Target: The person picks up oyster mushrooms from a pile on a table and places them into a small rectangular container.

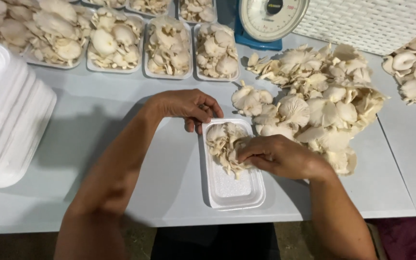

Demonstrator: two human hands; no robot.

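Mushrooms [225,144] half-fill white tray [232,190]; right grip [278,155] pinches them, left [188,107] steadies rim.

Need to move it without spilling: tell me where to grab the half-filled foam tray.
Probably grip the foam tray by its two long rims, coming from above near its bare front end. The mushrooms sit piled at the far end, where the left hand pinches the corner and the right hand presses them.

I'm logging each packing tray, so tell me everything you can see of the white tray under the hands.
The tray is a shallow white rectangle with rounded corners, foam by its look, lying flat on the table near its front edge. Mushrooms fill its far half; the near half is bare. The left hand grips its far left corner, and the right hand rests on the mushrooms.
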